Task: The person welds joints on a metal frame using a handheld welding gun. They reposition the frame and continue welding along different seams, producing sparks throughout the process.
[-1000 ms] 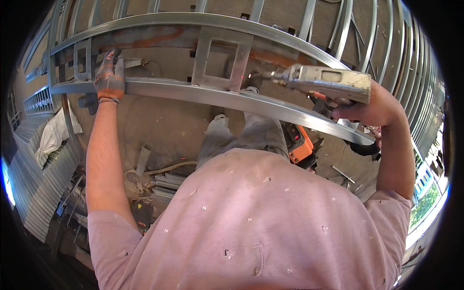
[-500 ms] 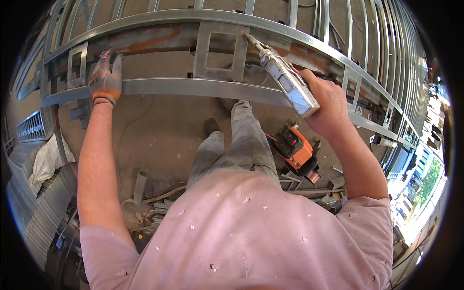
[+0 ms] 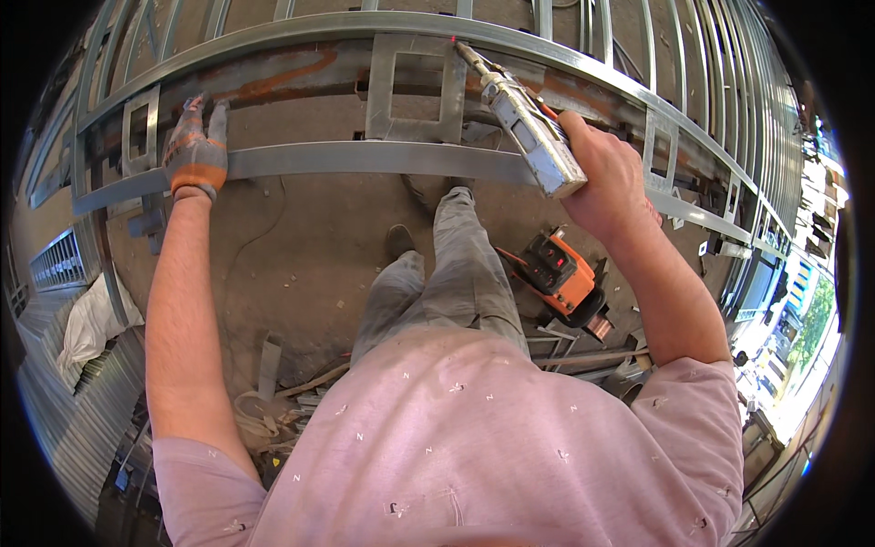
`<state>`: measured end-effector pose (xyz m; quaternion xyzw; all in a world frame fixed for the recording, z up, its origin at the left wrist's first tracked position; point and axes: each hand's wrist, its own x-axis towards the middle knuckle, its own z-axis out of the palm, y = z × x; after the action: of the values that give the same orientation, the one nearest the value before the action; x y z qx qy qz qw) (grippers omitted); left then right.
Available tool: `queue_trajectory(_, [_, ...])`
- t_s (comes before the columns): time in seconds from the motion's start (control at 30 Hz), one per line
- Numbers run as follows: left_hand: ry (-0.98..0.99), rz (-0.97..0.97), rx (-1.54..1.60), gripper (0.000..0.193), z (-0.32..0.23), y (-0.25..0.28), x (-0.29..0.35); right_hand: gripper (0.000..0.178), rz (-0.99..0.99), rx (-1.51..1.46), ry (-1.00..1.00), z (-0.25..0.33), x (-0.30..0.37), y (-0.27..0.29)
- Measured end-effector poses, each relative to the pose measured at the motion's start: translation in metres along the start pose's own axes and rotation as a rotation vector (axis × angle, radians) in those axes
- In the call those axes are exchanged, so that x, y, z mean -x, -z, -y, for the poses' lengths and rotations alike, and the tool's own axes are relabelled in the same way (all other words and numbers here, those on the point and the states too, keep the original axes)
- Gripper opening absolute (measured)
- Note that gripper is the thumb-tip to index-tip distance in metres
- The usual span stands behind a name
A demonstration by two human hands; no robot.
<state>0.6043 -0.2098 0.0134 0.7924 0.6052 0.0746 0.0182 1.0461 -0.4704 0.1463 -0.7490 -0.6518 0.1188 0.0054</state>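
My right hand (image 3: pixel 606 173), bare, is wrapped round the rear of a welding gun (image 3: pixel 527 128) with a worn pale-blue and white body. A red light dot shows at its narrow tip, by the upper right corner of a flat rectangular steel plate (image 3: pixel 381 91) with a square opening. The plate spans the gap between the far rail (image 3: pixel 301 27) and the near rail (image 3: pixel 365 159) of a metal frame. My left hand (image 3: pixel 197 155), in a grey and orange glove, lies across the near rail with fingers stretched forward, beside a smaller plate (image 3: pixel 129 137) with an opening.
An orange and black machine (image 3: pixel 561 278) with a red display stands on the floor at my right. Metal offcuts (image 3: pixel 269 365) lie by my feet. Corrugated sheets (image 3: pixel 87 428) and a white sack (image 3: pixel 91 328) are at the left. Parallel metal bars (image 3: pixel 679 64) extend beyond the frame.
The welding gun's tip has moved away from me along the plate's right side, closer to the far rail. My left hand stays at the same place on the near rail.
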Motion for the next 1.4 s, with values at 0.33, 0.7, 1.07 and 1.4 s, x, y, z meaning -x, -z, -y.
queue_trajectory(0.33, [0.02,0.019,0.006,0.056,-0.0074,0.0066,0.0017,0.037,0.076,0.016,-0.062,0.0018,-0.0019,0.0035])
queue_trajectory(0.7, [0.023,0.016,-0.021,0.052,-0.0063,0.0044,0.0021,0.035,0.053,0.056,-0.058,0.0044,-0.0025,0.0058])
queue_trajectory(1.07, [0.007,0.003,0.016,0.05,-0.0042,0.0017,0.0011,0.034,0.027,0.047,-0.052,0.0007,-0.0004,0.0071])
queue_trajectory(1.4, [0.019,0.025,0.002,0.052,-0.005,0.0033,0.0016,0.035,0.043,0.04,-0.057,-0.0035,0.0013,0.0079])
